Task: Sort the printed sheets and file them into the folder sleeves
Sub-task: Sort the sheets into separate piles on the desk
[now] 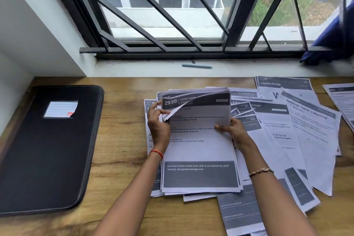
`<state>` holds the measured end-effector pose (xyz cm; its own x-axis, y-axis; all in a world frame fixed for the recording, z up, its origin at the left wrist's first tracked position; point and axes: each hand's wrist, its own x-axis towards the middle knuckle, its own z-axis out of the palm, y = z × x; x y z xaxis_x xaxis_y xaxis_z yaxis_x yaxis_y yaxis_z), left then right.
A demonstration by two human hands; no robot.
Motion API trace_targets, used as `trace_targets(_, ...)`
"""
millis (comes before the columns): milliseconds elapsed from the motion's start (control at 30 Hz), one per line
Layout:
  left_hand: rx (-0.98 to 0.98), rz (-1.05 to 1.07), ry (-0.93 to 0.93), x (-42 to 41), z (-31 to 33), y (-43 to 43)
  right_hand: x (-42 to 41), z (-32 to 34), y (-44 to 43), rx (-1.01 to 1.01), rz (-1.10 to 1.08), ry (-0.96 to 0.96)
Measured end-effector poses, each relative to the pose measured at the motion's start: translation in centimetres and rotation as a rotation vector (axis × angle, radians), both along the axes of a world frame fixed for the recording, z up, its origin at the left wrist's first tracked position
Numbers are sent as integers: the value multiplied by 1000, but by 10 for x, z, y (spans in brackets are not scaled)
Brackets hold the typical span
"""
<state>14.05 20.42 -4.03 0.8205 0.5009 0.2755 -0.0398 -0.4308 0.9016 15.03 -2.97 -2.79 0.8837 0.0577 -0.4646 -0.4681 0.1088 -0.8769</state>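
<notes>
A stack of printed sheets point(199, 151) is held tilted up off the wooden table, its visible page headed "2930 LIVING ROOM". My left hand point(158, 126) grips the stack's left edge, the thumb peeling the top sheet's corner back. My right hand point(232, 130) pinches the stack's right edge. More printed sheets point(298, 130) lie fanned loosely on the table to the right and beneath the stack. The closed black zip folder point(47, 149), with a label window on its cover, lies flat at the left, apart from both hands.
A blue pen point(197, 66) lies on the white window sill behind the table. Blue cloth point(333, 40) hangs at the window's right end. Further sheets point(342, 101) reach the table's right edge. A white wall corner stands at the far left.
</notes>
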Motion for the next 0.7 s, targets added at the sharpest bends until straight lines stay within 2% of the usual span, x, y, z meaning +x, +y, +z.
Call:
trace_targets(167,60,5,-17,-1,4,-3,0,0,1,7,-5,4)
trace_targets(367,4,-15,-61,-3,6,-5,0,1,1,9,-4,-2)
trace_targets(500,-168,20,6,-2,11,-7,0,-1,1,6,-29,1)
trace_targets(700,-114,-37,64,1,7,0,1,-3,-1,11,-32,15)
